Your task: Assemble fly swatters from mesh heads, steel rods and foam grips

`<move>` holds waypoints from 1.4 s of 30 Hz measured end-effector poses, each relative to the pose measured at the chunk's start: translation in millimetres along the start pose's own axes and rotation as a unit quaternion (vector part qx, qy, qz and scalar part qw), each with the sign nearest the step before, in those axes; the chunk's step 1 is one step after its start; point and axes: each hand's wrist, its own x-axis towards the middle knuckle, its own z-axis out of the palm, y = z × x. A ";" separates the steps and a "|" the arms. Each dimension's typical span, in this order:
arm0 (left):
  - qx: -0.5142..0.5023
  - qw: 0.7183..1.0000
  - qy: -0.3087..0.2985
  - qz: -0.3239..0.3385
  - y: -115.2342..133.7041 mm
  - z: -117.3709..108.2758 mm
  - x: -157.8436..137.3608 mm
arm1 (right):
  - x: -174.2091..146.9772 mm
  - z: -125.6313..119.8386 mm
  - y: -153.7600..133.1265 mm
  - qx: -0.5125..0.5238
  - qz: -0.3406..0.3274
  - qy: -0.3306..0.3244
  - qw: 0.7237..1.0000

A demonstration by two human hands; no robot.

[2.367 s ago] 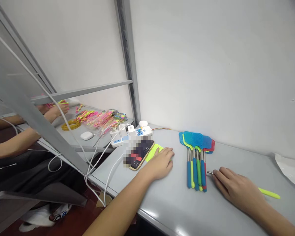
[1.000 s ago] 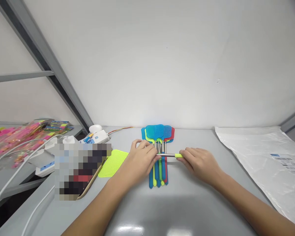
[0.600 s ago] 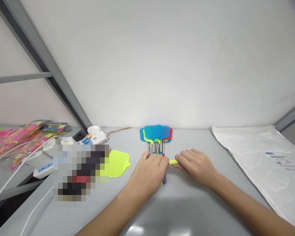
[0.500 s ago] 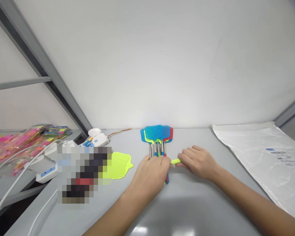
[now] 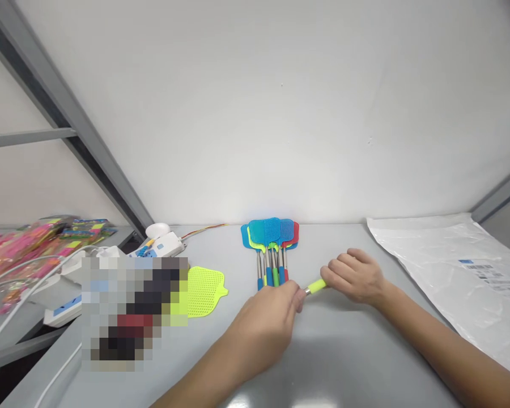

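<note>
My right hand (image 5: 355, 276) is closed around a yellow-green fly swatter handle (image 5: 317, 287). The metal end of that handle runs into the pinched fingers of my left hand (image 5: 270, 317), which is closed on it. Just beyond my left hand lies a fan of several fly swatters (image 5: 272, 231) with blue, red, green and yellow heads, metal rods and coloured grips. The lower ends of their grips are hidden behind my left hand. A loose yellow-green swatter head (image 5: 204, 292) rests flat on the table to the left, partly covered by a pixelated patch.
A white plastic mailer (image 5: 442, 266) with a label lies on the right of the table. At the left are white power strips (image 5: 170, 245) with cables, a pixelated area, and several packaged colourful items (image 5: 46, 243) on a side surface. A white wall stands behind.
My hands have moved slightly apart and toward me, away from the fanned swatters. The handle is more tilted, and its metal end shows more. The view has shifted slightly.
</note>
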 end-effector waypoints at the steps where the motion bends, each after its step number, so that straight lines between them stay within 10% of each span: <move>1: -0.051 0.999 -0.017 -0.007 -2.1 -3.7 0.4 | -4.3 0.6 4.9 -0.005 0.005 -0.001 1.000; 5: -0.254 0.960 -0.070 -0.099 -12.3 -29.9 0.3 | -28.0 2.8 39.9 -0.024 0.205 0.024 0.978; 9: -0.387 0.911 -0.002 -0.143 -15.8 -50.4 1.1 | -32.6 7.2 60.4 -0.006 0.371 0.011 0.929; 20: -0.252 0.960 0.101 -0.073 -18.4 -18.9 14.4 | -7.5 27.5 -1.2 0.239 0.263 -0.200 0.913; 26: -0.059 0.988 0.143 -0.012 -18.2 -6.3 12.5 | -12.3 29.5 5.1 0.284 0.290 -0.176 0.897; 33: 0.118 0.977 0.143 0.106 -35.5 -2.6 15.2 | -9.5 7.6 8.3 0.219 0.300 0.062 0.926; 38: 0.164 0.964 0.134 0.161 -35.3 3.4 16.1 | 10.4 -5.5 -10.7 0.216 0.117 -0.059 0.968; 42: 0.149 0.960 0.162 0.175 -31.2 2.5 14.4 | 11.5 3.9 -16.5 0.225 0.120 -0.126 0.959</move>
